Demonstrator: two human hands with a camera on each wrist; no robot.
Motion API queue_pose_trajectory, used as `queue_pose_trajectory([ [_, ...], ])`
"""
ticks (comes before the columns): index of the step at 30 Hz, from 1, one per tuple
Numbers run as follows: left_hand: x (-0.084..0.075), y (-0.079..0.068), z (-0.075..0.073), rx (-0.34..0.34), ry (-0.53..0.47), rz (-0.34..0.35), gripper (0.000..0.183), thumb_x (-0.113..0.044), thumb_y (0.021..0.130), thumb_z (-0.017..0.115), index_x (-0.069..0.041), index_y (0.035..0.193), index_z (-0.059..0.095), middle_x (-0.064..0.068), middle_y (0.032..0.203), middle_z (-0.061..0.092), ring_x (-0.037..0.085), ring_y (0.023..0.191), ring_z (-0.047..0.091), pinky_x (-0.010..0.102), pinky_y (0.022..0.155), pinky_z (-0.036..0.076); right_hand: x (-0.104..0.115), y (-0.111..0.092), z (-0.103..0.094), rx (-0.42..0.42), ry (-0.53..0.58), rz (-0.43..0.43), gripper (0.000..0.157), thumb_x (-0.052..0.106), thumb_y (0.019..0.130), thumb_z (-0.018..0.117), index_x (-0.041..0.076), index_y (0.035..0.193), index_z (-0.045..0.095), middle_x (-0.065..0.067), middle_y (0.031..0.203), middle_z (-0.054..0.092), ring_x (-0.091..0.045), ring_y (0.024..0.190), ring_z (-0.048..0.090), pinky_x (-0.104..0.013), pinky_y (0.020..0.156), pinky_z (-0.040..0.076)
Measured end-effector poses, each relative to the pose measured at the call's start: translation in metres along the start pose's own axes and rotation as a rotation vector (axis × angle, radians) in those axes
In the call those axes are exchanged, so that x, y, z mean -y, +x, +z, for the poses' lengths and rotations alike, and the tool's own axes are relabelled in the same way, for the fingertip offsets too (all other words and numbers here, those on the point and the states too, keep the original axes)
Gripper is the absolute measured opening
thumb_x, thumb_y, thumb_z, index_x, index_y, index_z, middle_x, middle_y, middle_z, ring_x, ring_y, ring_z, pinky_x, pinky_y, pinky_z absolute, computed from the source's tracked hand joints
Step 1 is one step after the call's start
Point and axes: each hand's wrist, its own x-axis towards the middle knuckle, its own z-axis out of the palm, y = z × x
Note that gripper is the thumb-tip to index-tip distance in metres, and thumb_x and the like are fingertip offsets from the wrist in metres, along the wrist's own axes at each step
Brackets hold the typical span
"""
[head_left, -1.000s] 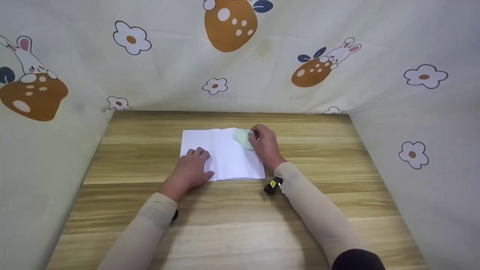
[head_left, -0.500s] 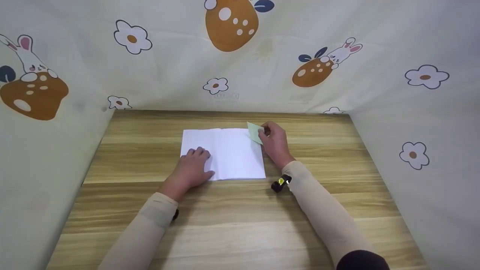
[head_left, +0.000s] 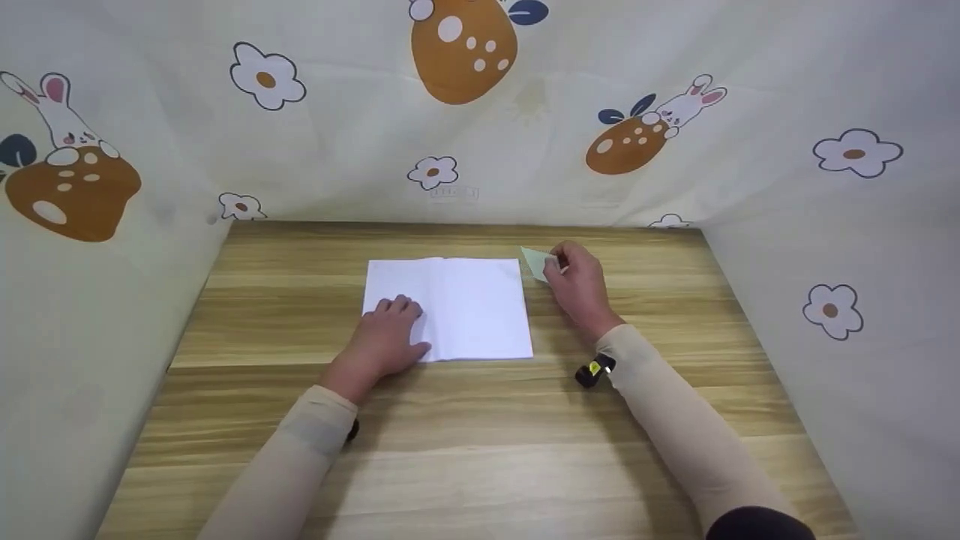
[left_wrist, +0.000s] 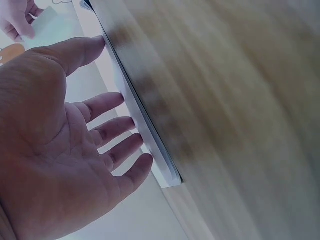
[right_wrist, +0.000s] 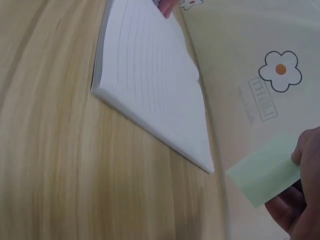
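An open notebook point(head_left: 484, 311) with white lined pages lies flat on the table; its ruled lines show in the right wrist view. My left hand point(head_left: 386, 337) rests on the left page, fingertips and thumb touching the paper, as the left wrist view also shows. Just past the notebook's top right corner, my right hand point(head_left: 581, 281) pinches a pale green sticky note point(right_wrist: 265, 172) between thumb and fingers. The note is held apart from the page, one corner pointing toward the notebook. Part of it is hidden behind the thumb.
The wood-grain table point(head_left: 465, 450) extends around the notebook on all sides. A pale cloth point(head_left: 345, 135) printed with rabbits and flowers stands behind and along both sides. A small black device point(head_left: 595, 370) sits at the right wrist.
My right hand has moved right, carrying the green sticky note from over the right page to beyond the notebook's edge. The left hand has stayed on the left page.
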Motion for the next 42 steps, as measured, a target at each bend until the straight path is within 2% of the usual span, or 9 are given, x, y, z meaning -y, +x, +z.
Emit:
queue_pose_trajectory([
  [5,0.001,-0.001,0.000,-0.004,-0.002,-0.001,0.068,-0.048,0.094,0.066,-0.006,0.146,0.049,0.018,0.149,0.045,0.040,0.137,0.039,0.061,0.109,0.037,-0.004,-0.003,-0.023,0.053,-0.249,-0.125,0.004,0.013,0.093,0.062,0.010,0.095,0.062,-0.001,0.090,0.065,-0.018,0.081,0.062,-0.037,0.071,0.053],
  [8,0.001,-0.001,-0.001,-0.002,-0.002,-0.004,0.069,-0.048,0.094,0.066,-0.006,0.146,0.049,0.018,0.149,0.045,0.041,0.137,0.039,0.062,0.109,0.037,-0.006,-0.002,-0.034,0.071,-0.371,-0.226,0.005,0.010,0.090,0.064,0.010,0.095,0.061,-0.003,0.088,0.065,-0.020,0.076,0.062,-0.041,0.068,0.054],
  [14,0.002,-0.003,0.000,0.001,-0.015,-0.006,0.068,-0.047,0.094,0.066,-0.007,0.146,0.048,0.017,0.149,0.044,0.040,0.137,0.039,0.062,0.109,0.037,-0.015,0.000,-0.044,0.035,-0.522,-0.418,0.008,0.002,0.087,0.063,0.006,0.088,0.056,-0.004,0.073,0.055,-0.023,0.059,0.052,-0.042,0.052,0.048],
  [19,0.001,-0.004,0.001,-0.001,-0.018,0.010,0.067,-0.048,0.094,0.065,-0.006,0.145,0.050,0.017,0.148,0.045,0.040,0.136,0.040,0.061,0.108,0.038,-0.026,0.000,-0.047,0.022,-0.586,-0.504,0.011,-0.001,0.087,0.063,0.003,0.084,0.053,-0.008,0.069,0.051,-0.029,0.055,0.049,-0.045,0.050,0.046],
  [27,0.001,-0.002,0.002,-0.003,-0.021,0.002,0.067,-0.048,0.094,0.066,-0.007,0.145,0.049,0.016,0.148,0.045,0.040,0.137,0.039,0.062,0.109,0.037,-0.043,-0.002,-0.048,0.032,-0.660,-0.527,0.013,0.002,0.087,0.064,0.001,0.084,0.052,-0.012,0.070,0.055,-0.034,0.057,0.053,-0.048,0.051,0.046],
  [34,0.001,-0.002,0.001,0.001,-0.034,-0.008,0.067,-0.048,0.094,0.066,-0.008,0.146,0.049,0.016,0.148,0.044,0.039,0.138,0.038,0.061,0.110,0.035,-0.048,-0.002,-0.047,0.040,-0.664,-0.485,0.012,0.003,0.090,0.062,0.000,0.084,0.052,-0.013,0.072,0.055,-0.036,0.059,0.054,-0.050,0.052,0.046],
  [42,0.001,0.000,0.001,0.007,-0.032,-0.007,0.068,-0.048,0.095,0.065,-0.008,0.147,0.048,0.016,0.150,0.043,0.039,0.139,0.037,0.062,0.111,0.034,-0.054,-0.010,-0.041,0.161,-0.713,-0.424,0.006,0.003,0.090,0.058,0.001,0.088,0.053,-0.012,0.075,0.056,-0.035,0.062,0.057,-0.050,0.055,0.049],
])
